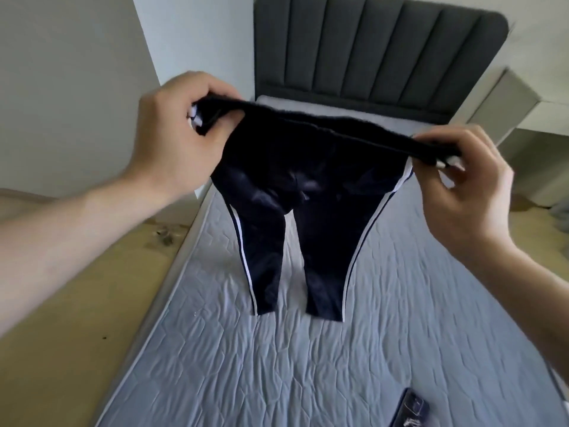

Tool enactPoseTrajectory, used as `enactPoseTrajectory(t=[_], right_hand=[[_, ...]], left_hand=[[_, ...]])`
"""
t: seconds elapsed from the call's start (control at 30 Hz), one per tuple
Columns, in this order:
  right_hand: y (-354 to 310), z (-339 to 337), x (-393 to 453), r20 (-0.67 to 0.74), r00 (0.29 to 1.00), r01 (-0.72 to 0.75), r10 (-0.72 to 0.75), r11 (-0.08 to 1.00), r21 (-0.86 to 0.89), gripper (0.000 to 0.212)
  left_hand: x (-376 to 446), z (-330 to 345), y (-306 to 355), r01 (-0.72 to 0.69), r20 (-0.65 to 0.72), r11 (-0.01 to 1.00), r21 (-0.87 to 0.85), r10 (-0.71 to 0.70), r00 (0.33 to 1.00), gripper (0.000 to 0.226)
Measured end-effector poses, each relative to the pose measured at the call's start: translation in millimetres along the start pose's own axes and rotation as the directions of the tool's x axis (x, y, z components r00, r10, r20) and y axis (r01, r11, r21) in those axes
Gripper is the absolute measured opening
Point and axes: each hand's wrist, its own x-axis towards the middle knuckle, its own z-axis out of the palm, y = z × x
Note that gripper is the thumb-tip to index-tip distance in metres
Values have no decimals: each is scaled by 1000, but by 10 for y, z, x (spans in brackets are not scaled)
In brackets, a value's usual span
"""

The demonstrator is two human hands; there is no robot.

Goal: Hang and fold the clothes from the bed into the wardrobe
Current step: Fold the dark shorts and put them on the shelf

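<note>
Dark navy track pants (295, 192) with white side stripes hang in the air above the bed (400, 303). My left hand (175, 134) grips the left end of the waistband, fingers curled round it. My right hand (462, 192) pinches the right end, so the waistband is stretched between both hands. The two legs dangle down and their cuffs reach the grey quilted mattress. The wardrobe is out of view.
A dark grey padded headboard (378, 47) stands at the far end of the bed. A small dark folded item (409, 408) lies on the mattress near the bottom edge. Wooden floor (77, 303) runs along the left side. A pale bedside unit (523, 118) stands at right.
</note>
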Motion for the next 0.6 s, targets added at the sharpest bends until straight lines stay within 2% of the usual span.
enactPoseTrajectory(t=[0.1, 0.13, 0.2, 0.27, 0.4, 0.53, 0.6], right_hand=[[109, -27, -717, 132, 989, -67, 68, 998, -9, 22], [150, -15, -993, 201, 974, -106, 108, 994, -23, 27], [229, 39, -1549, 351, 910, -217, 222, 975, -52, 36], [309, 136, -2099, 485, 803, -344, 346, 934, -97, 40], [482, 401, -3115, 651, 548, -491, 525, 832, -258, 34], [673, 684, -3955, 733, 322, -509, 599, 762, -400, 30], [748, 800, -4344, 748, 238, -482, 619, 744, -463, 30]], left_hand=[[-745, -4, -46, 12, 196, 1000, -21, -8, 981, 14], [-1044, 5, -95, 49, 294, 999, -22, -40, 955, 19], [-1661, 54, -217, 149, 488, 989, 11, -136, 862, 35], [-2281, 147, -341, 241, 612, 967, 78, -237, 754, 45], [-3378, 339, -552, 365, 730, 902, 230, -408, 548, 45], [-4215, 557, -728, 261, 856, 901, 345, -416, 306, 37], [-4509, 680, -748, 210, 885, 910, 357, -401, 236, 34]])
